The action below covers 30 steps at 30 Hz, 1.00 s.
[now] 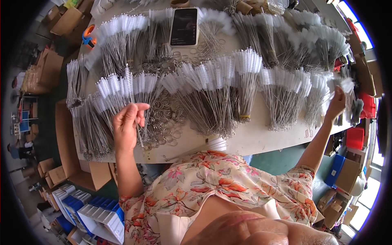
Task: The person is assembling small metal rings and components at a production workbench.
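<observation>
My left hand is closed in a pinch on a thin wire brush with white bristles, held upright near the table's front edge. Below that hand a pale, thin end sticks out. Beside it lies a heap of loose metal rings. Bunches of the same kind of brush stand to its left and behind it. Far to the right, my right hand is raised with its fingers drawn together at white bristles by the table's right end. What they grip is too small to make out.
Rows of wire brush bundles cover the white table. A phone lies at the back, and orange-handled scissors at the far left. An open cardboard box stands left, blue and white bins lower left, a red bin right.
</observation>
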### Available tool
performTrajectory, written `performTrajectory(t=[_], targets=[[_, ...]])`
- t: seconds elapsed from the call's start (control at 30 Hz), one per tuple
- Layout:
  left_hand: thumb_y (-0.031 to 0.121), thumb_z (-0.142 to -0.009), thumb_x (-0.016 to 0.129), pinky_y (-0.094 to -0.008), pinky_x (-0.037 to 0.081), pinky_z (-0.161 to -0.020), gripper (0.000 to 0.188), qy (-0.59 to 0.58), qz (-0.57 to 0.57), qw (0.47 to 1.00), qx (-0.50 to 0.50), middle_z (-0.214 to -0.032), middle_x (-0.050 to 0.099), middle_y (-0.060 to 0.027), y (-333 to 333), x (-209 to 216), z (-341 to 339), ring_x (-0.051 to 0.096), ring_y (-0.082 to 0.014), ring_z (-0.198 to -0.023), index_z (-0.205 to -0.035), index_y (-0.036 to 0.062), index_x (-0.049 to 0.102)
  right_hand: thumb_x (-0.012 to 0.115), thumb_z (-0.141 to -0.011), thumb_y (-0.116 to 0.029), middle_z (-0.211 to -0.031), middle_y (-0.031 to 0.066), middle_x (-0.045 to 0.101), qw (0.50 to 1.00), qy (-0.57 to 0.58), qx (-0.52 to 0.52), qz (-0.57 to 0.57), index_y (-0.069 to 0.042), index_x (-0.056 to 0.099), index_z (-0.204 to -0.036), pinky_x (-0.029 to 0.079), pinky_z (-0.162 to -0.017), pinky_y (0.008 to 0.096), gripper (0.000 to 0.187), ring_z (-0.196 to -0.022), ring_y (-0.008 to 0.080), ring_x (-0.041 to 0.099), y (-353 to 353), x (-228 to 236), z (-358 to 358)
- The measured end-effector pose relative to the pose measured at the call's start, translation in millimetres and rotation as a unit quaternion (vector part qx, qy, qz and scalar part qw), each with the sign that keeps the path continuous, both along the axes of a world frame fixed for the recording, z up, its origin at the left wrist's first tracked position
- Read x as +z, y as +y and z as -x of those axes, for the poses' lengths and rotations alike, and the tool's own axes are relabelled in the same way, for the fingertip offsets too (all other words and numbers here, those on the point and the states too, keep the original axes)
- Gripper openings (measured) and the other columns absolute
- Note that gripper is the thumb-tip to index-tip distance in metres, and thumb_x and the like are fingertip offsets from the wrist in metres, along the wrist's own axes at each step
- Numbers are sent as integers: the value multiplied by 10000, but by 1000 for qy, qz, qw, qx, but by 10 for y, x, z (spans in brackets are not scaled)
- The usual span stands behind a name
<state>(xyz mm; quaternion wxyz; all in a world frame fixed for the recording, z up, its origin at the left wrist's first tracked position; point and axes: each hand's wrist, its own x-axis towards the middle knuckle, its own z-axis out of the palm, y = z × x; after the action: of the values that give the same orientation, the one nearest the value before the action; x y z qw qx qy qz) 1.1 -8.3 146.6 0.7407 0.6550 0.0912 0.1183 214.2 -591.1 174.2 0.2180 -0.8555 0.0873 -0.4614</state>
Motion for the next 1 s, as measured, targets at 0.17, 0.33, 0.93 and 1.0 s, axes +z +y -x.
performTrajectory(t=[0.17, 0.33, 0.93, 1.0], targets=[[232, -943, 438, -146, 284, -375, 285, -35, -64, 996, -51, -639, 528, 5, -344, 67, -127, 363, -9, -430, -969, 16, 623, 454, -930, -194, -834, 11, 555, 856, 75, 334, -388, -44, 578, -1004, 454, -664, 219, 209, -718, 76, 522, 1263, 327, 343], [93, -891, 527, -174, 459, -479, 212, -89, -38, 994, -57, -707, 569, -36, -645, 314, -176, 559, -69, -539, -1060, -30, 561, 435, -926, -214, -1116, 108, 515, 612, 204, 650, -401, -35, 552, -1046, 481, -837, 412, 245, -983, 204, 528, 2948, 219, 955], [35, -692, 698, -268, 492, -686, 327, -405, -422, 806, 95, -1027, 543, -106, -868, 72, -145, 567, -197, -839, -1011, 14, 627, 455, -932, -227, -861, 27, 605, 265, 297, 527, -751, -58, 564, -1003, 465, -726, 250, 214, -735, 102, 545, 3819, 62, 1527], [27, -681, 696, -300, 473, -770, 317, -412, -431, 800, 72, -1038, 527, -95, -849, 130, -152, 554, -203, -884, -994, 23, 640, 453, -932, -205, -797, 9, 578, 266, 256, 513, -775, -63, 545, -979, 450, -601, 234, 175, -648, 85, 496, 3769, 135, 1473]])
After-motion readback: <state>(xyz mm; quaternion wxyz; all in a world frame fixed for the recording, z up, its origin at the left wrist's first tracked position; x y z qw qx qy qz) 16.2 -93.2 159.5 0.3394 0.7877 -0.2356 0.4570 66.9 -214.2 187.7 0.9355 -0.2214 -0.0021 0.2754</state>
